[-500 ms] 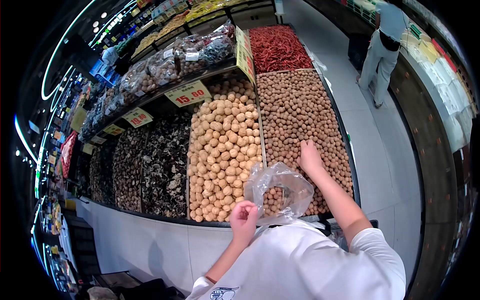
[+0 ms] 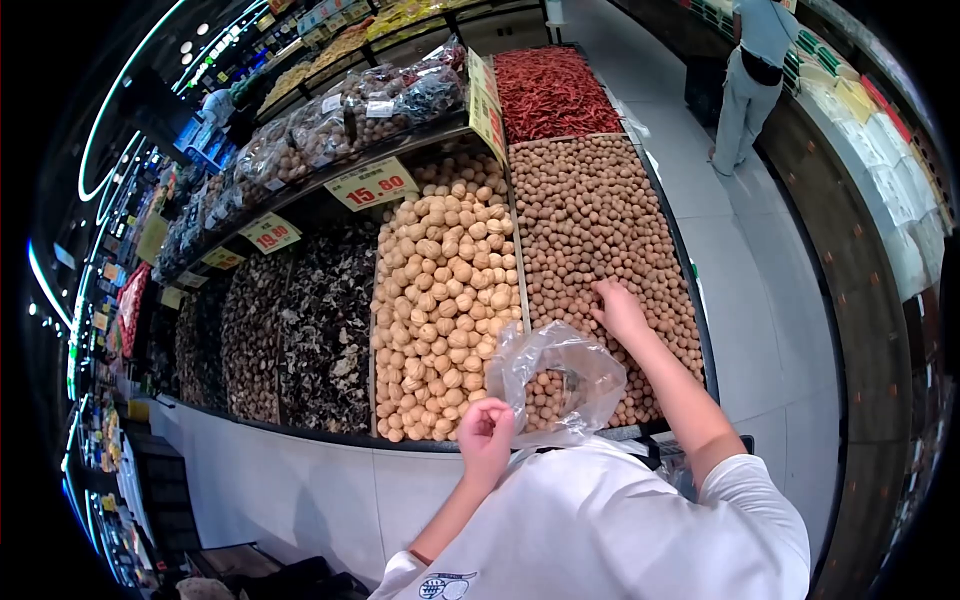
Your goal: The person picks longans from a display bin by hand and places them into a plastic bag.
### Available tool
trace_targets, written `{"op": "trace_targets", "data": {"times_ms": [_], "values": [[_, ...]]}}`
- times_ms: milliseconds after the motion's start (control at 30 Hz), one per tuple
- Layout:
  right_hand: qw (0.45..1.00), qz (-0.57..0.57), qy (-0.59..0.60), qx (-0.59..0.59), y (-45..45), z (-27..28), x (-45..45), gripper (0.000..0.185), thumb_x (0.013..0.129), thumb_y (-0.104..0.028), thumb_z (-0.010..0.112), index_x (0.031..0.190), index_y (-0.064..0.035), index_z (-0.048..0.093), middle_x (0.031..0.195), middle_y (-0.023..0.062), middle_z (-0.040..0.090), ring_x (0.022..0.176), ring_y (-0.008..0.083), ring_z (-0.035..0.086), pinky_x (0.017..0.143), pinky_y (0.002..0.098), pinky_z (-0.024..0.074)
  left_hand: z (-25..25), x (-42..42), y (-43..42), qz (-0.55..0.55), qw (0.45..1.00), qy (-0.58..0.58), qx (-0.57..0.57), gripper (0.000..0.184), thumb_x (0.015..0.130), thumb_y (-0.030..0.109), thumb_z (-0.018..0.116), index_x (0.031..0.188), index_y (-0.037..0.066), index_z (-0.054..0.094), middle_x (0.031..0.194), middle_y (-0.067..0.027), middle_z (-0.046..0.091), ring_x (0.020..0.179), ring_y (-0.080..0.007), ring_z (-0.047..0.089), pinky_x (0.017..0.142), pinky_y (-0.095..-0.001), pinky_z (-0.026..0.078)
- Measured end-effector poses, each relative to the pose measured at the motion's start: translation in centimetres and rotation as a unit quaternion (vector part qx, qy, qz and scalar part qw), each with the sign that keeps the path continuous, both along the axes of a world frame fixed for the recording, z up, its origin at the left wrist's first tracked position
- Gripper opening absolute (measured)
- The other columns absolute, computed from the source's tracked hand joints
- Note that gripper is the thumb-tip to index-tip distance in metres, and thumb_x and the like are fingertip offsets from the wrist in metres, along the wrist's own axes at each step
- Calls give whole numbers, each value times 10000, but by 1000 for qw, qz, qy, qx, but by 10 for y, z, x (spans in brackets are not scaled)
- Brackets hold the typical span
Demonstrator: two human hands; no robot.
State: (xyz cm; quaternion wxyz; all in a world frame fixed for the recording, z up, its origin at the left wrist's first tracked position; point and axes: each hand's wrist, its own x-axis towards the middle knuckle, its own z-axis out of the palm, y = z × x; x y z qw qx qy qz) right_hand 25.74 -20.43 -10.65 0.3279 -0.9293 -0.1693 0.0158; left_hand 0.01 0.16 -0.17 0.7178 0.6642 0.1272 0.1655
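Note:
My left hand (image 2: pixel 486 437) is closed at the near left edge of a clear plastic bag (image 2: pixel 603 386), thumb and fingers pinched together. The bag's mouth gapes upward, and several round brown pieces show through or inside it; I cannot tell which. My right hand (image 2: pixel 622 312) reaches past the bag onto a heap of dried longans (image 2: pixel 590 215). Its fingers are bent together and touch the heap; whatever they grip is hidden. Left of the longans, beyond a thin divider, lies a bin of pale walnuts (image 2: pixel 445 290).
Red dried chillies (image 2: pixel 550 95) fill the far bin. Dark dried fungus (image 2: pixel 325 340) lies left of the walnuts. Bagged goods (image 2: pixel 330 125) sit on a raised shelf with price signs (image 2: pixel 372 186). A person (image 2: pixel 750 85) stands in the right aisle beside a dark case (image 2: pixel 705 88).
My right hand has shifted slightly left on the longans, its fingers still bent. My left hand and the bag have barely moved. The person in the aisle has moved farther off.

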Motion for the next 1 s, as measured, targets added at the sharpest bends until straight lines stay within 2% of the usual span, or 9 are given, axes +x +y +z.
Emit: {"op": "trace_targets", "data": {"times_ms": [200,300,333,433,467,567,733,867,1000], "values": [[998,-14,-35,43,-5,-16,8,339,811,-54,789,1109,9,642,1103,159,685,957,308,686,832,382,560,-1,-1,3,-2,1000,0,-7,110,952,-32,637,1044,20,607,794,67,536,691,3,467,615,-159,371],[935,-86,211,271,-14,-11,12,162,905,-55,727,1018,23,642,878,54,659,677,93,650,571,222,538,-1,-2,3,-1,1000,-2,-6,110,952,-30,639,1045,20,607,793,67,535,688,4,465,613,-159,369],[935,-86,211,270,-18,-14,12,162,905,-55,727,1018,23,642,878,54,659,677,93,650,571,222,538,-1,-2,2,-1,1000,0,-2,109,953,-29,639,1046,19,607,793,67,535,687,4,465,615,-159,370],[746,-90,367,549,-31,-13,9,76,988,-81,633,1054,-44,623,918,42,666,639,94,601,559,178,520,-1,-3,2,1,1000,2,1,107,955,-26,637,1048,18,606,793,66,537,687,5,467,619,-157,373],[746,-90,367,549,-36,-12,5,76,988,-81,633,1054,-44,623,918,42,666,639,94,601,559,178,520,-2,-3,2,2,1000,3,2,105,956,-24,635,1049,17,606,792,66,538,687,5,468,621,-157,375],[620,-107,424,651,-51,30,-23,144,1037,-140,559,1140,-43,584,952,86,679,697,109,640,571,170,536,0,-3,2,-3,1000,3,-5,103,957,-23,634,1049,15,606,793,65,539,688,6,471,621,-156,378],[653,-91,426,619,-61,85,-63,145,1052,-175,530,1104,-50,582,887,71,662,651,89,623,493,167,495,1,-4,-1,-10,1000,-2,-8,102,956,-22,635,1048,14,606,795,65,540,690,5,472,619,-158,377],[716,66,478,505,-65,141,-94,111,1039,-171,562,1051,-62,582,771,38,624,440,44,462,360,178,304,0,-6,-1,-12,1000,2,-7,101,957,-23,633,1046,15,604,793,66,530,687,3,466,616,-161,375],[772,170,491,366,-36,176,-123,137,1012,-178,621,1064,-53,605,793,30,643,495,51,532,410,196,395,0,-7,-3,-11,1000,-2,-2,100,956,-28,630,1043,16,604,792,67,523,686,3,462,613,-162,374]]}}
